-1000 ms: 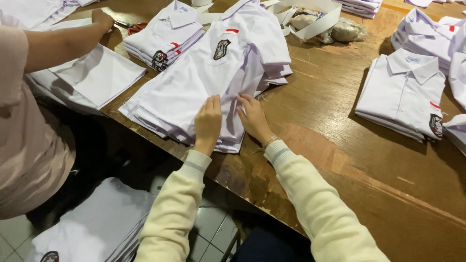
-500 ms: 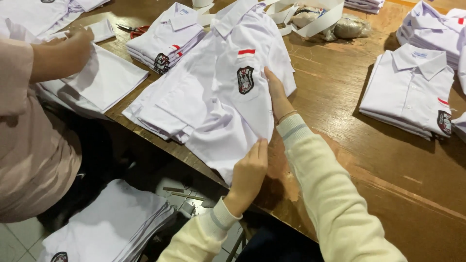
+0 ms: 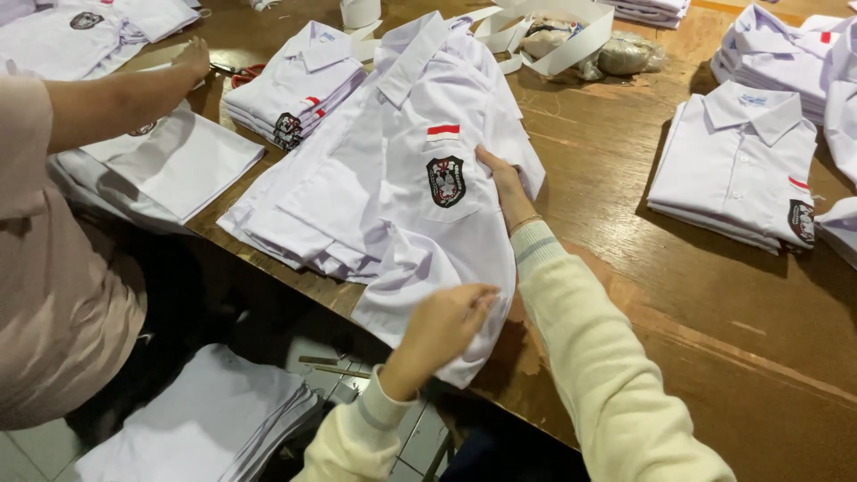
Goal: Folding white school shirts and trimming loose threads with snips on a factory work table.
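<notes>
While L hand (image 3: 444,323) pinches white shirt (image 3: 420,214) hem | R hand (image 3: 502,175) flat, fingers spread on it.

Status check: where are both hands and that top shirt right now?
Left hand gripping lower hem of top white shirt. Right hand on its side by the chest badge. Shirt part lifted off stack. Co-worker's hand clear, far left.

Both hands (image 3: 444,323) emerge from cream long sleeves with ribbed cuffs.
</notes>
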